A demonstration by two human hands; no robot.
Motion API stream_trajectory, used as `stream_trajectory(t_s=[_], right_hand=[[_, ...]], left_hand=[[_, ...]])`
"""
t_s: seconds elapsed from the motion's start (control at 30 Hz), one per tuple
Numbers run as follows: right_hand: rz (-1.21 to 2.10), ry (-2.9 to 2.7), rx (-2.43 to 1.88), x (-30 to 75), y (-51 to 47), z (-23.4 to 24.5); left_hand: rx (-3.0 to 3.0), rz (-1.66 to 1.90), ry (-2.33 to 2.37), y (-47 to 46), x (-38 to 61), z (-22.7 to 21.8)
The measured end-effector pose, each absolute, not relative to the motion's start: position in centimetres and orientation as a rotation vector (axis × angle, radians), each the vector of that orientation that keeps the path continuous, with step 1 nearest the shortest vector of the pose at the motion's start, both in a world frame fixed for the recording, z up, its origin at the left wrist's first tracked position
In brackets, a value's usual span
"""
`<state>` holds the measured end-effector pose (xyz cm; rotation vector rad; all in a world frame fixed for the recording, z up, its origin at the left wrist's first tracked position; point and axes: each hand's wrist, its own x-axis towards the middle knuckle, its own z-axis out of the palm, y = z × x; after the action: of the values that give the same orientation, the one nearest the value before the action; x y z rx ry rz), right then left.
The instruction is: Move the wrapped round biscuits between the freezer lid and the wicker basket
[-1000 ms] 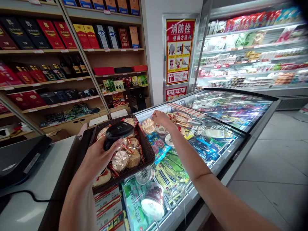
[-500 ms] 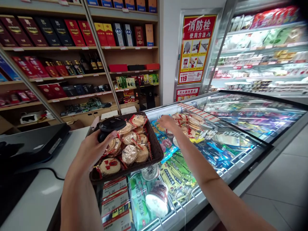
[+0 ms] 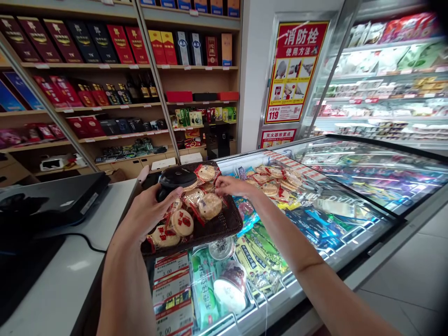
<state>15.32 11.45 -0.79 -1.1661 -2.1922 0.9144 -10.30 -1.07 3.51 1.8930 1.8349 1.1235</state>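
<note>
A dark brown woven basket [image 3: 229, 224] is tilted over the freezer, with my left hand [image 3: 149, 210] closed on its left side. Its thumb lies across a black rounded object [image 3: 178, 177], which looks like a handheld scanner resting on the basket. Inside are several round biscuits [image 3: 182, 223] in clear and red wrappers, and bare basket bottom shows at the lower right. My right hand [image 3: 233, 185] reaches over the right rim, fingers pinched on a wrapped biscuit [image 3: 210, 205]. Beyond it, more wrapped biscuits [image 3: 273, 179] lie in a pile on the freezer's far left part.
The glass-topped freezer [image 3: 350, 186] holds colourful ice-cream packs and a tub [image 3: 231, 287]. Price labels [image 3: 171, 294] are at its near left corner. On the left, a white counter [image 3: 94, 256] carries a black machine [image 3: 77, 196] and a cable. Shelves of boxes stand behind.
My right hand has come back from the biscuit pile to the basket. Fewer biscuits show in the basket and they have shifted. The view has turned slightly left.
</note>
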Motion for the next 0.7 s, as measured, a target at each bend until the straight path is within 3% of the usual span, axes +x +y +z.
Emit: stream_trajectory(t_s=[0.2,0.7], right_hand=[[0.660,-1.798,-1.350,18.3,11.8,0.8],[0.728,-1.648,-1.343,20.4,12.2,1.3]], left_hand=[[1.946,0.980,1.595,-1.2,-9.0,3.5],[2.027,0.973,1.573,-0.6,-7.3,2.8]])
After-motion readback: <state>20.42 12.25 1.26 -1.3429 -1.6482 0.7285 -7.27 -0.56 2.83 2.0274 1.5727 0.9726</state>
